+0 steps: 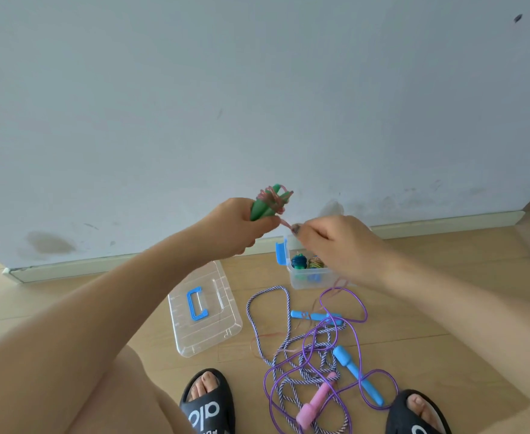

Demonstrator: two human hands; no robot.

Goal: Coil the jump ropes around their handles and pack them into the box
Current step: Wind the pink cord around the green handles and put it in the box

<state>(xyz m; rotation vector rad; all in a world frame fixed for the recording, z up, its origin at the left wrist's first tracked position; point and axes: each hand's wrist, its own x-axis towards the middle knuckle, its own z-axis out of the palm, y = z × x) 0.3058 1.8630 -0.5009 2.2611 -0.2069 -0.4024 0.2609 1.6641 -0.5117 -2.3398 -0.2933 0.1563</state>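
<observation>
Both busy: left hand (245,227) grips green handles (265,205); right hand (335,242) pinches pink rope (285,223).

I count two hands: the left hand (241,227) and the right hand (335,242). There are two green handles (265,206) held together, with one pink rope (274,198) wound on them. One clear box (304,278) contains two coiled bundles (307,262). One lid (204,311) lies on the floor. In the loose pile I see two ropes, one purple rope (359,308) and one striped rope (268,291), three blue handles (356,372) and one pink handle (315,402). Two black slippers (209,405) are below.
</observation>
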